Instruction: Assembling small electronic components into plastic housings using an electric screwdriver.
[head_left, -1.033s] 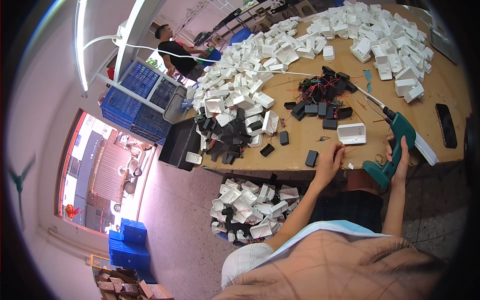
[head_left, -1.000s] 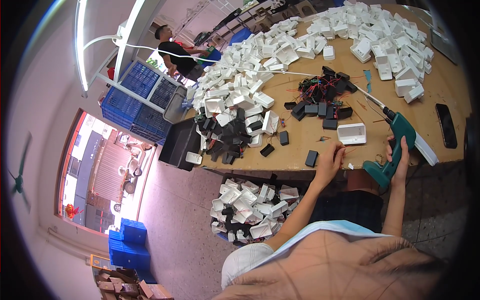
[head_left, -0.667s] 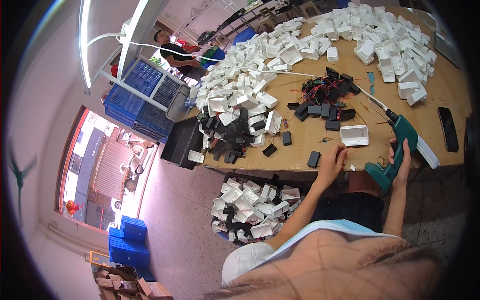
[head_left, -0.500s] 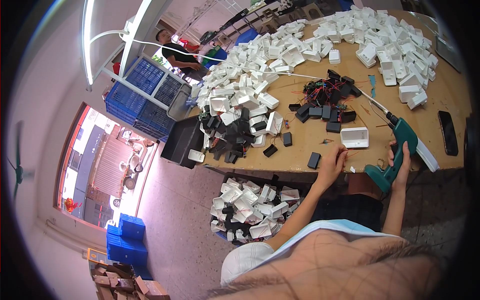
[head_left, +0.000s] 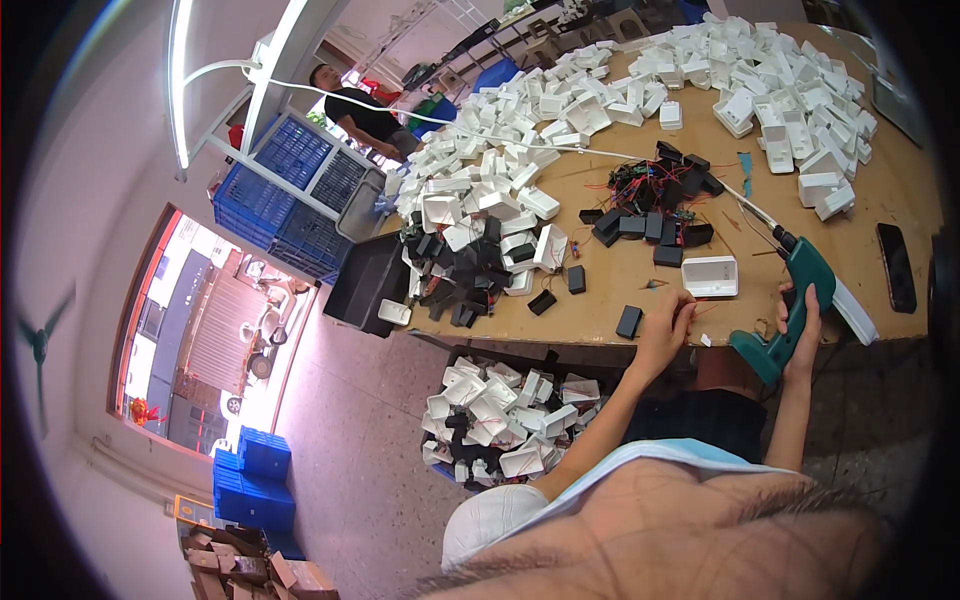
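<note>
Near the table's front edge my left hand [head_left: 668, 328] is closed in a pinch on a thin red wire [head_left: 706, 308]. Just beyond those fingers lies an open white plastic box [head_left: 710, 278]. My right hand [head_left: 803, 325] is wrapped round a green pistol-shaped soldering gun [head_left: 812, 275], whose long thin barrel slants toward the far left. A small black box [head_left: 628, 321] rests left of my left hand. Beyond the white box is a heap of black boxes [head_left: 655, 227] with tangled red wires and green circuit boards.
White plastic boxes [head_left: 740, 65] are piled across the table's far side. Black parts [head_left: 455, 270] mix with them at the left. A black phone [head_left: 897, 268] lies at the right. Below the table's edge stands a bin of white boxes [head_left: 510, 415]. A person [head_left: 365, 115] stands far left.
Both my hands and the soldering gun stay almost where they were. The person in the background has lowered an arm and shifted slightly.
</note>
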